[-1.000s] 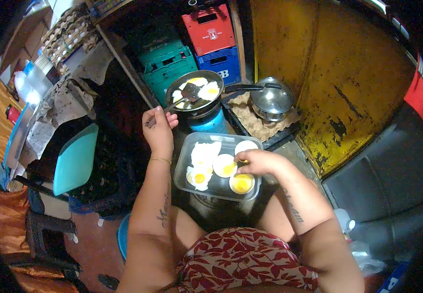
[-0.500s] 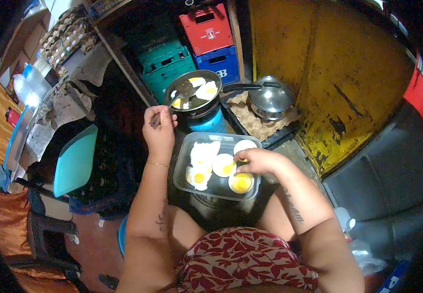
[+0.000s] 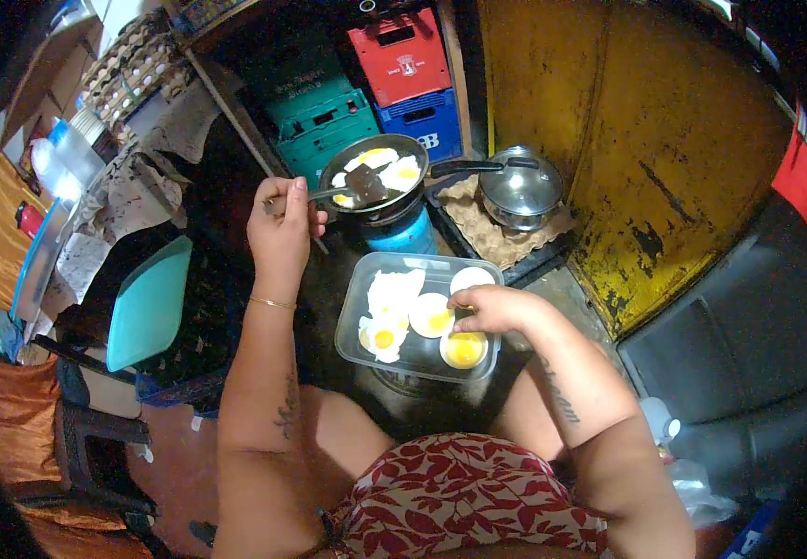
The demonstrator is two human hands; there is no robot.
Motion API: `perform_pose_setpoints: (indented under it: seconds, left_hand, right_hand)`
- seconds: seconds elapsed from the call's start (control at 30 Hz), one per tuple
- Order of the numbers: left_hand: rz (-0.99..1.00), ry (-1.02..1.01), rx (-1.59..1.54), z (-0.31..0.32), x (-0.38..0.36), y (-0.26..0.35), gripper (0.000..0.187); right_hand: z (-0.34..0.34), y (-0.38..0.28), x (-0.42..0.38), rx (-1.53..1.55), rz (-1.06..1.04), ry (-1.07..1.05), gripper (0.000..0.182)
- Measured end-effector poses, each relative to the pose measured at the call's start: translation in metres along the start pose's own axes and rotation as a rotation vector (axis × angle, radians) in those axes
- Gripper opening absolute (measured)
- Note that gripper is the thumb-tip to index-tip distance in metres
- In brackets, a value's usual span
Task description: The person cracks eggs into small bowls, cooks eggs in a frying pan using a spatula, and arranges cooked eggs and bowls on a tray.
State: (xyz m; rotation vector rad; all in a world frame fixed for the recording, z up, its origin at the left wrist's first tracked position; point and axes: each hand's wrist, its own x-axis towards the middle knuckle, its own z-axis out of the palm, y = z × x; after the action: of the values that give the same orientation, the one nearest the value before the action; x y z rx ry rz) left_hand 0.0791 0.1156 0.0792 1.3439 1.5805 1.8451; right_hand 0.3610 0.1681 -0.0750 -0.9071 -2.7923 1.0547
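Note:
My left hand (image 3: pixel 282 219) is closed round the handle of a turner, whose dark flat blade (image 3: pixel 364 186) is over the frying pan (image 3: pixel 336 158). Several fried eggs (image 3: pixel 401 173) lie in the pan, which sits on a small burner with a blue base (image 3: pixel 411 235). My right hand (image 3: pixel 489 309) reaches over the right side of a clear plastic container (image 3: pixel 355 349), its fingers bent inward; what they hold, if anything, is hidden. Fried eggs (image 3: pixel 387 337) lie in the container, and a round white piece with yellow yolk (image 3: pixel 464 350) is just below my right fingers.
A lidded metal pot (image 3: pixel 521 191) stands on an egg carton (image 3: pixel 478 224) right of the pan. Behind are stacked red (image 3: pixel 399 61), blue and green crates. Egg trays (image 3: pixel 138 70) are stacked at upper left, and a teal lid (image 3: pixel 150 303) stands at left. A yellow panel (image 3: pixel 599 140) borders the right.
My left hand has moved left and slightly up, and the turner's blade now shows broad over the eggs in the pan. My right hand stays over the container.

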Motion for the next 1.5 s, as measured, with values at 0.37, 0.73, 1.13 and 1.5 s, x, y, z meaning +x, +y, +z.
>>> perform_pose_setpoints:
  seconds: [0.37,0.73,1.13,1.5]
  left_hand:
    - [0.116,-0.154,-0.104,0.027,-0.021,-0.020,0.014]
    - [0.245,-0.214,0.221,0.040,-0.023,-0.045,0.013]
    - [0.509,-0.170,0.408,0.019,-0.040,-0.058,0.009]
    - [0.375,0.061,0.050,-0.020,-0.066,-0.092,0.015]
  right_hand:
    - [0.002,0.003,-0.001,0.016,-0.011,0.006,0.053]
    - [-0.002,0.004,-0.006,0.008,-0.004,0.015,0.053]
    - [0.002,0.007,-0.001,-0.011,0.015,-0.036,0.055]
    - [0.009,-0.006,0.000,0.017,0.018,-0.016,0.044]
